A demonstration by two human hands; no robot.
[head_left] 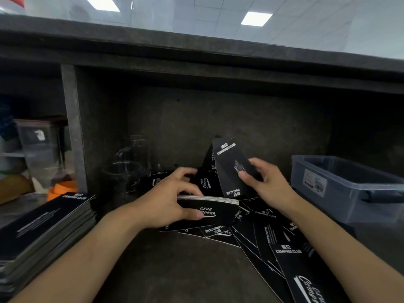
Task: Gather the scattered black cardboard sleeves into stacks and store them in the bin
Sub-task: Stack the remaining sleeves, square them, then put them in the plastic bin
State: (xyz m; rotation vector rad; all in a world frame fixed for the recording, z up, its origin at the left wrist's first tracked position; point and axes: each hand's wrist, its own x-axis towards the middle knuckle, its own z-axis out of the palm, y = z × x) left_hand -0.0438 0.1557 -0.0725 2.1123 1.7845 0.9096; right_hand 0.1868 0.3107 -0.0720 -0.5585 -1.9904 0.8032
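Dark shelf (175,270) carries scattered sleeves (265,235), stack (48,226), bin (349,193).

— What does the person wear on the arms?

— Only the arms themselves can be seen. The bare left forearm (87,252) and the bare right forearm (341,243) are uncovered from the wrist down to the edge of the picture.

— And the hands?

— The bare left hand (172,200) and the bare right hand (265,182) are uncovered too. The fingers are slender, and the thumb nail of the right hand is cut short. The rest of the body is outside the view.
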